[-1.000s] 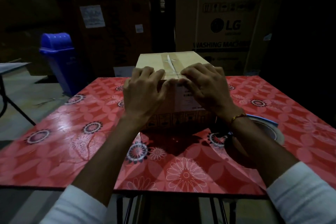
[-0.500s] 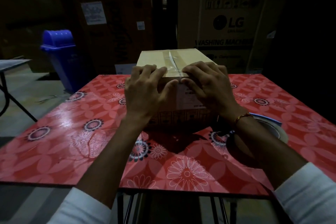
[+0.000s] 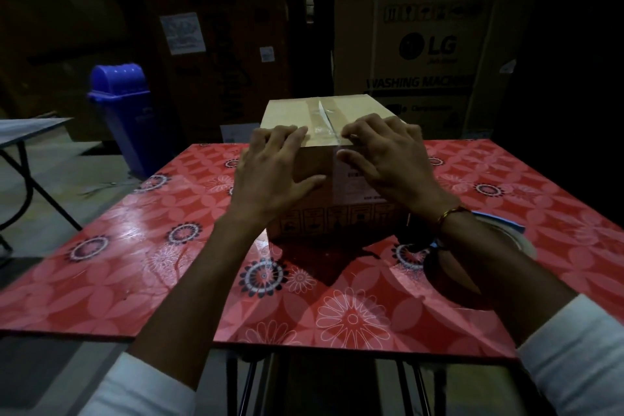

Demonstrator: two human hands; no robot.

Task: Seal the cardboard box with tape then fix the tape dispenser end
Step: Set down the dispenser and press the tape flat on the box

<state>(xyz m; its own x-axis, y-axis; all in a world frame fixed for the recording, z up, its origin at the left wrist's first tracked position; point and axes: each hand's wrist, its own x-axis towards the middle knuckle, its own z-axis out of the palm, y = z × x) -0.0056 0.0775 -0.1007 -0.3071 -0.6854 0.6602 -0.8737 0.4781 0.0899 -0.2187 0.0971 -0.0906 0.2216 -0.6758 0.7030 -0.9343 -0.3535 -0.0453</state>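
A blue bin (image 3: 121, 115) is standing far left, off the surface (image 3: 135, 246). The left hand (image 3: 270, 176) and right hand (image 3: 391, 159) are lying flat, grip released, on the cardboard box (image 3: 358, 213) beside its tape (image 3: 320, 118). The right forearm is partly hiding the tape dispenser (image 3: 506, 233).

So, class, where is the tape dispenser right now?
In the head view, the tape dispenser lies on the red floral table, right of the cardboard box, partly behind the right wrist.
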